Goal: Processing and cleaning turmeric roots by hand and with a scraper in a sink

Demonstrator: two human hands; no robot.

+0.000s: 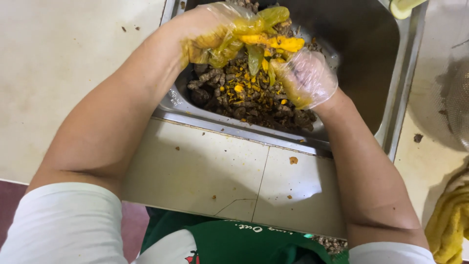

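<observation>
Both my hands wear thin clear plastic gloves stained yellow. My left hand (215,34) grips one end of a bright orange-yellow peeled root (273,43) over a steel sink. My right hand (305,78) is just below the root's other end, fingers curled toward it, holding a small blade-like thing that I cannot make out. Under both hands lies a heap of brown root peelings and orange bits (249,98) in a metal bowl (176,100) set in the sink (371,58).
Pale tiled counter (210,166) runs in front of the sink with scattered crumbs. A yellow cloth (449,220) lies at the lower right. A metal strainer (457,107) sits at the right edge. My green apron shows at the bottom.
</observation>
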